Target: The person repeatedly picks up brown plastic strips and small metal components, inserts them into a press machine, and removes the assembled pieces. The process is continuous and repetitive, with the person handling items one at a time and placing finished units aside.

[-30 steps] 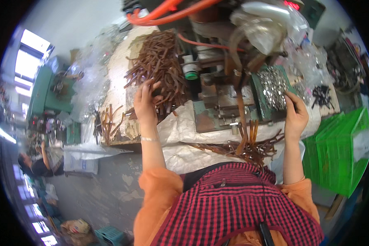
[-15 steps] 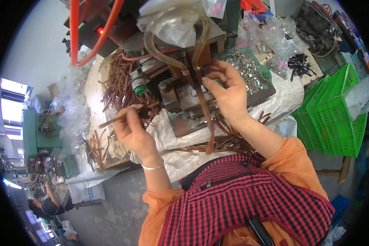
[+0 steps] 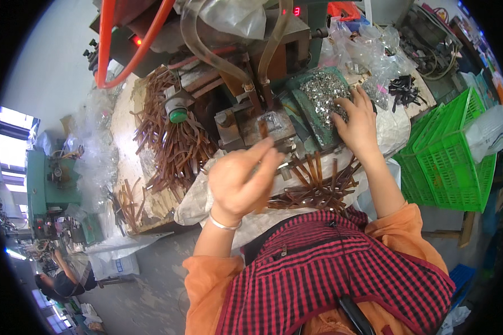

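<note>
My left hand (image 3: 241, 181) is closed in a pinch around a brown strap-like strip (image 3: 263, 129). The strip's tip points up at the metal die block (image 3: 274, 124) of the bench press, and the hand hides most of its length. My right hand (image 3: 359, 127) reaches over a green tray (image 3: 302, 106) heaped with small shiny metal pieces (image 3: 321, 92). Its fingers are bent and apart, with the tips at the pile; I see no piece held. Above the die, two clear tubes (image 3: 195, 42) run down to the press.
Loose brown strips (image 3: 167, 120) pile up left of the press, beside a green button (image 3: 178, 115). More strips (image 3: 324, 181) lie on white sacking at the table's near edge. A red hose (image 3: 107, 44) hangs at upper left. Green crates (image 3: 447, 156) stand at right; a person (image 3: 67, 276) sits far left.
My left hand has brought a strip from the left pile over to the die. My right hand has gone from the die to the metal pieces. The strip hanging from the press no longer shows there.
</note>
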Demonstrator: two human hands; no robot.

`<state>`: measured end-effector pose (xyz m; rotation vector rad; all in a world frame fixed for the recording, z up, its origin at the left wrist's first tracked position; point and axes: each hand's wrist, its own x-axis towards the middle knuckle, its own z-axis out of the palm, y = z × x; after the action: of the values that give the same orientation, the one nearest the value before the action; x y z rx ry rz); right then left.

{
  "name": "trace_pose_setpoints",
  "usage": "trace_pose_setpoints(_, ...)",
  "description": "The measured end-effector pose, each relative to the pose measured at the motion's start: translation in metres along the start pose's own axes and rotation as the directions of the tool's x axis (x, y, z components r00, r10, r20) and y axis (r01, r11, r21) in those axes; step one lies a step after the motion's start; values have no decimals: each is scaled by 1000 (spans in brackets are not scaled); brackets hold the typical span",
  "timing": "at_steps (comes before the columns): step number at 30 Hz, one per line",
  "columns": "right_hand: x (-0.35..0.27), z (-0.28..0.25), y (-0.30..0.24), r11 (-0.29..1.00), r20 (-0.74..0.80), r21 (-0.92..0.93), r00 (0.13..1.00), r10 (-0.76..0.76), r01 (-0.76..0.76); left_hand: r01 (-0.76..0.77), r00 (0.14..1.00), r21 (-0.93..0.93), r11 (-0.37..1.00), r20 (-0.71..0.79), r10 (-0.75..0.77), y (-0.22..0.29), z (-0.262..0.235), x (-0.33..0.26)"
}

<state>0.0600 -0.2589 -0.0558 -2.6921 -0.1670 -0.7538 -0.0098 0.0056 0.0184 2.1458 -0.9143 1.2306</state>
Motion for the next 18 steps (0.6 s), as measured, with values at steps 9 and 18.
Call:
trace_pose_setpoints(9, 19, 26, 20, 931, -25, 364, 999, -25, 32, -162, 986, 45, 986, 42, 160, -8, 18, -9)
trace_pose_setpoints(18, 37, 39, 5, 926, -73, 234, 955, -287, 296, 175, 970, -21, 984, 174, -168, 22, -7, -12)
